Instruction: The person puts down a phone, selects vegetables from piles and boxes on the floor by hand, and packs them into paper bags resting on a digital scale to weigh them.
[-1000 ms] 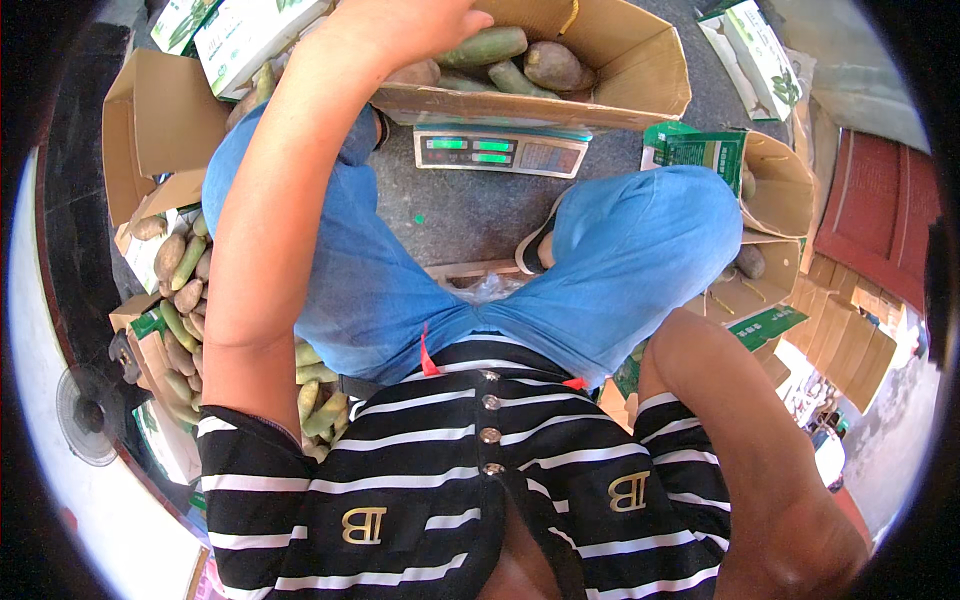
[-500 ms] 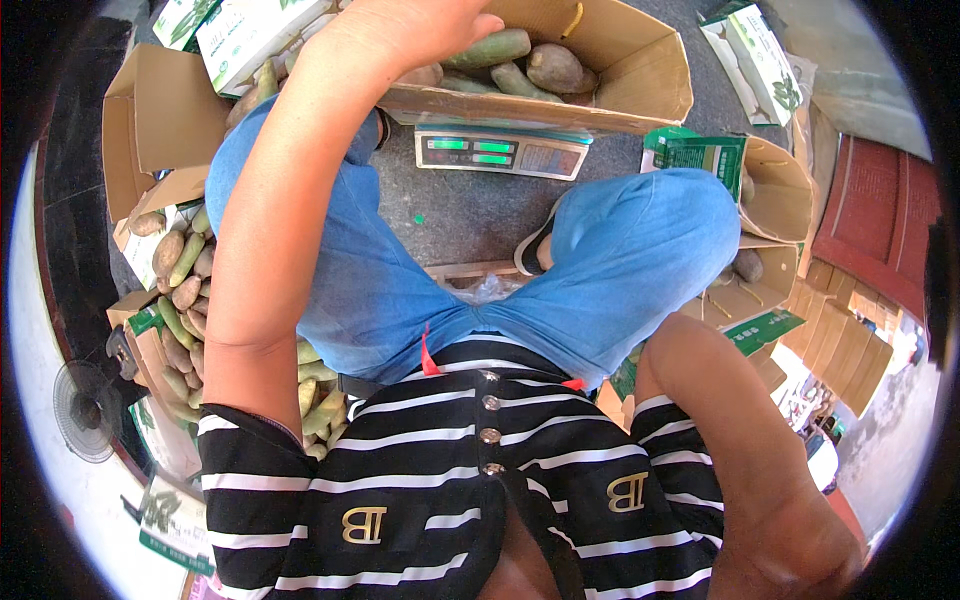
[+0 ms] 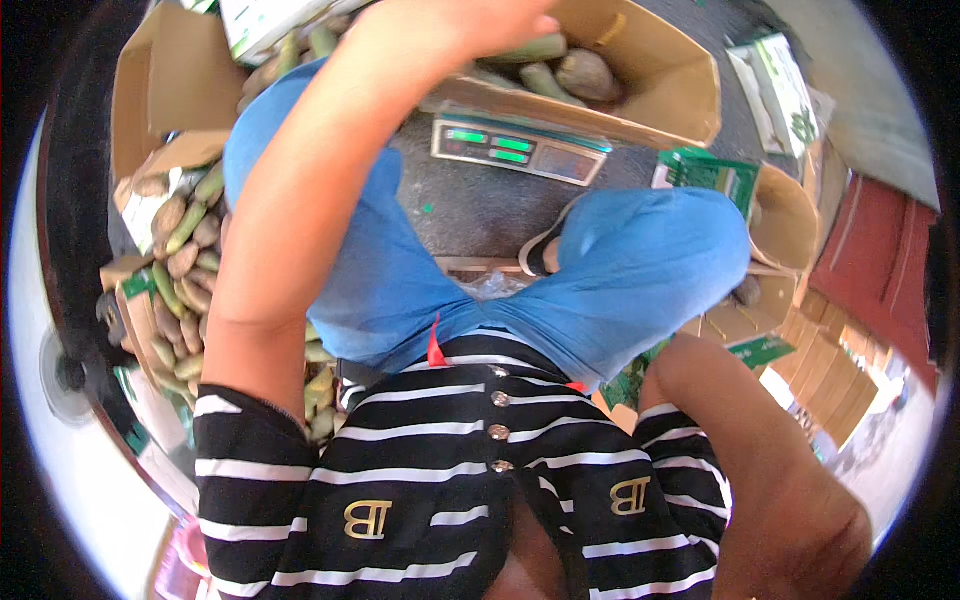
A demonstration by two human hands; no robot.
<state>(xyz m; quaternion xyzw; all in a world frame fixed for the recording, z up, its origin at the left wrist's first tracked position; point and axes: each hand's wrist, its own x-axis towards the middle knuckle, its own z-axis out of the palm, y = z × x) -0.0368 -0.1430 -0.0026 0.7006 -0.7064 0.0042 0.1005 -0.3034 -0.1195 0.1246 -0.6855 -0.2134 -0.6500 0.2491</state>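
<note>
My left hand [image 3: 490, 25] reaches over the left end of an open cardboard box [image 3: 665, 80]. The top edge cuts off part of the hand and its fingers are blurred, so whether it holds anything does not show. Inside the box lie long green vegetables [image 3: 545, 80] and a plump brown tuber [image 3: 588, 75]. The box sits on a digital scale [image 3: 520, 150] with lit green displays. My right arm [image 3: 770, 460] is bent at the right, its hand out of view.
Brown and green tubers [image 3: 185, 260] are heaped at my left, beside an open carton [image 3: 180, 80]. More open cartons [image 3: 785, 220] stand at the right, near a white-and-green package [image 3: 775, 90]. A fan [image 3: 70, 375] is at the far left.
The view has shifted a little, so the box and scale appear farther right and lower. My left hand is still over the box and has moved slightly right in the picture.
</note>
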